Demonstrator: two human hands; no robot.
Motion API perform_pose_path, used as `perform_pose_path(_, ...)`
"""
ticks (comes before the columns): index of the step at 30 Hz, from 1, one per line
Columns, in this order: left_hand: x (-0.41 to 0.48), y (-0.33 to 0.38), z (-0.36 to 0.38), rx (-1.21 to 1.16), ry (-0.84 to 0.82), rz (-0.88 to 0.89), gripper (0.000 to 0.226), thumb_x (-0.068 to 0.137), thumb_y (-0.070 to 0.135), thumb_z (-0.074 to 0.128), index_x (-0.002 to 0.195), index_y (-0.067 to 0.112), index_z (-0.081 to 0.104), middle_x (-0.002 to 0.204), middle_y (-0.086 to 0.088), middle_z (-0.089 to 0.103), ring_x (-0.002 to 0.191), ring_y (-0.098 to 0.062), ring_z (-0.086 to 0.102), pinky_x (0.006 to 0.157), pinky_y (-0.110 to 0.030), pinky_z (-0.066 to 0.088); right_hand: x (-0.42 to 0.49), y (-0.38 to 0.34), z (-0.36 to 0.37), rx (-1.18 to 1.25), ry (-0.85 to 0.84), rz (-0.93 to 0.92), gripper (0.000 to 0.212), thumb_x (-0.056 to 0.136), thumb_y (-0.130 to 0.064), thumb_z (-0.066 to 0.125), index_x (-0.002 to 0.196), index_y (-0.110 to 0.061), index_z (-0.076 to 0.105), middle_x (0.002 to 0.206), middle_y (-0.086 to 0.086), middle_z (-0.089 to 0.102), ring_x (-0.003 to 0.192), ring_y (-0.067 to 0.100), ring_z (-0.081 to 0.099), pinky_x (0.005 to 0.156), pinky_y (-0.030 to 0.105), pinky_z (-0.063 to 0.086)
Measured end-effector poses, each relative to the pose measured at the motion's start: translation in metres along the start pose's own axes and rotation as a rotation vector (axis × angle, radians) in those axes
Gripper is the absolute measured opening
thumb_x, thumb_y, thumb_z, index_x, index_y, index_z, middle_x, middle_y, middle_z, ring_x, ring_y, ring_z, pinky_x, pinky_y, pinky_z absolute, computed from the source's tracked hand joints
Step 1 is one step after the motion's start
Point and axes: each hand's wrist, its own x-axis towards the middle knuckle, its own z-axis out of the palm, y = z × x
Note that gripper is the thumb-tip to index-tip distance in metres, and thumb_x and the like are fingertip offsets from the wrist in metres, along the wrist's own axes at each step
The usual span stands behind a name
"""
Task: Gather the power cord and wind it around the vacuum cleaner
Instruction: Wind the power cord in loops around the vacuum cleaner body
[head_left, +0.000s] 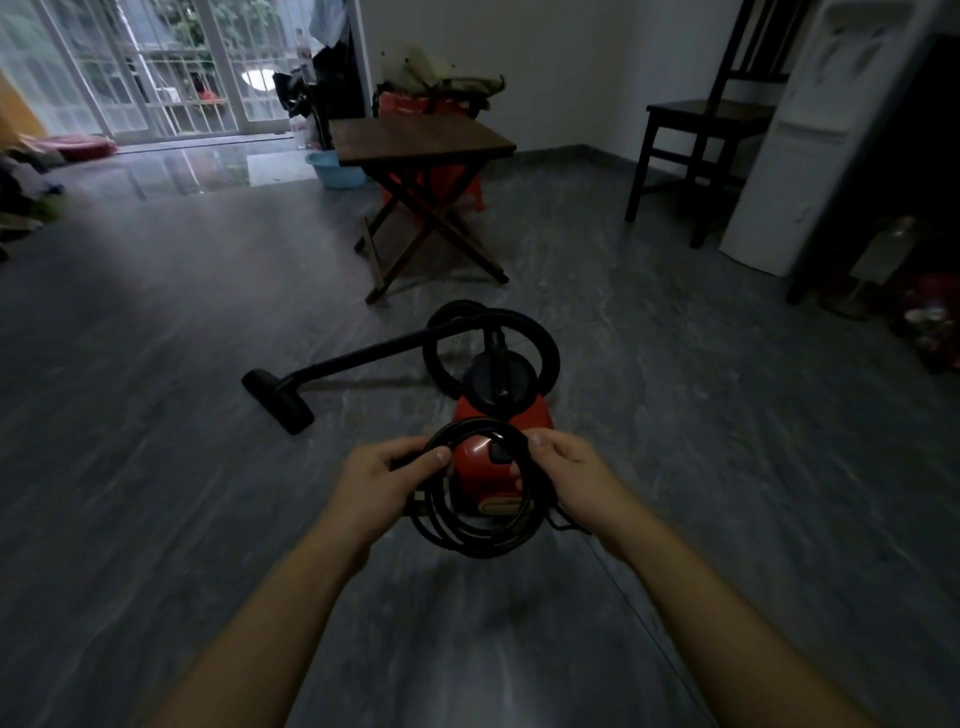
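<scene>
The left hand (400, 475) and the right hand (563, 470) each pinch one side of the black power cord (475, 535), fingers closed tight on it, so the loops stay round and do not fall open. The cord hangs in rings just above the red vacuum cleaner (493, 441) on the floor (182, 415), probably ready to go around it.

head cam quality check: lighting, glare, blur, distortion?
Head view: dim indoors, backlit by the bright window, which throws glare on the glossy floor. Wide-angle bending and blur at the edges; corners darken. Centre is usable: both hands and the coiled power cord read clearly against the red vacuum cleaner.
</scene>
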Motion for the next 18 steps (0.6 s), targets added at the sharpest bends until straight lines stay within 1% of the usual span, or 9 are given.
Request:
perform_pose_path(2, 0.002, -0.001, -0.001, 0.034, -0.014, -0.001, 0.013, 0.091, 0.017, 0.066, 0.099, 0.018, 0.076, 0.086, -0.005, 0.077, 0.079, -0.015, 0.072, 0.063, -0.024, 0.059, 0.000, 0.001, -0.002, 0.034, -0.016, 0.023, 0.035, 0.106, -0.025, 0.038, 0.116, -0.005, 0.065, 0.089, 0.007, 0.065, 0.083, 0.017, 0.066, 0.066, 0.019, 0.055)
perform_pose_path(5, 0.006, -0.003, -0.003, 0.078, -0.031, 0.013, 0.013, 0.092, 0.017, 0.066, 0.101, 0.018, 0.075, 0.092, -0.004, 0.077, 0.088, -0.015, 0.073, 0.075, -0.026, 0.059, 0.000, 0.000, -0.004, 0.056, -0.034, 0.048, 0.030, 0.105, -0.023, 0.042, 0.121, -0.012, 0.064, 0.097, 0.008, 0.066, 0.089, 0.017, 0.069, 0.071, 0.023, 0.058)
perform_pose_path(7, 0.007, -0.005, -0.003, 0.129, -0.056, 0.013, 0.012, 0.091, 0.017, 0.066, 0.100, 0.019, 0.074, 0.094, -0.003, 0.077, 0.091, -0.016, 0.072, 0.079, -0.028, 0.058, 0.004, 0.002, -0.005, 0.008, 0.000, 0.022, 0.027, 0.104, -0.023, 0.045, 0.122, -0.017, 0.064, 0.106, 0.006, 0.068, 0.094, 0.019, 0.069, 0.081, 0.030, 0.058)
perform_pose_path(9, 0.008, -0.009, -0.001, 0.171, -0.093, -0.008, 0.012, 0.091, 0.018, 0.067, 0.101, 0.020, 0.074, 0.097, -0.005, 0.076, 0.093, -0.017, 0.071, 0.081, -0.030, 0.056, 0.007, 0.003, -0.006, -0.027, 0.057, -0.013, 0.025, 0.103, -0.022, 0.048, 0.121, -0.019, 0.065, 0.117, 0.005, 0.069, 0.108, 0.022, 0.066, 0.094, 0.040, 0.056)
perform_pose_path(11, 0.008, -0.010, 0.002, 0.186, -0.129, -0.028, 0.012, 0.089, 0.015, 0.068, 0.100, 0.017, 0.073, 0.097, -0.007, 0.076, 0.090, -0.016, 0.070, 0.078, -0.028, 0.055, 0.008, 0.005, -0.005, -0.047, 0.107, -0.044, 0.024, 0.101, -0.017, 0.051, 0.119, -0.016, 0.066, 0.118, 0.006, 0.069, 0.112, 0.021, 0.065, 0.099, 0.046, 0.053)
perform_pose_path(13, 0.008, -0.012, 0.005, 0.229, -0.159, -0.015, 0.011, 0.087, 0.014, 0.071, 0.098, 0.014, 0.073, 0.087, -0.004, 0.075, 0.078, -0.009, 0.069, 0.067, -0.019, 0.053, 0.007, 0.006, -0.006, -0.085, 0.119, -0.059, 0.023, 0.100, -0.016, 0.052, 0.118, -0.015, 0.068, 0.116, 0.005, 0.070, 0.111, 0.021, 0.065, 0.100, 0.047, 0.052)
perform_pose_path(15, 0.008, -0.014, 0.006, 0.300, -0.174, 0.031, 0.011, 0.085, 0.013, 0.073, 0.095, 0.009, 0.074, 0.073, 0.005, 0.071, 0.063, 0.002, 0.064, 0.056, -0.010, 0.046, 0.007, 0.006, -0.006, -0.144, 0.093, -0.070, 0.022, 0.100, -0.017, 0.052, 0.114, -0.018, 0.070, 0.113, 0.002, 0.071, 0.109, 0.019, 0.066, 0.099, 0.045, 0.052)
perform_pose_path(16, 0.009, -0.015, 0.006, 0.338, -0.170, 0.057, 0.011, 0.084, 0.014, 0.075, 0.094, 0.008, 0.074, 0.070, 0.007, 0.070, 0.060, 0.004, 0.062, 0.056, -0.009, 0.044, 0.006, 0.005, -0.006, -0.160, 0.076, -0.080, 0.021, 0.100, -0.015, 0.052, 0.110, -0.020, 0.071, 0.110, 0.001, 0.072, 0.107, 0.017, 0.066, 0.098, 0.041, 0.053)
perform_pose_path(18, 0.009, -0.016, 0.006, 0.414, -0.161, 0.118, 0.012, 0.082, 0.019, 0.077, 0.093, 0.014, 0.075, 0.070, 0.008, 0.071, 0.062, 0.005, 0.063, 0.059, -0.011, 0.044, 0.003, 0.002, -0.004, -0.166, 0.033, -0.098, 0.024, 0.100, -0.011, 0.052, 0.100, -0.027, 0.071, 0.102, -0.002, 0.073, 0.101, 0.015, 0.068, 0.093, 0.034, 0.055)
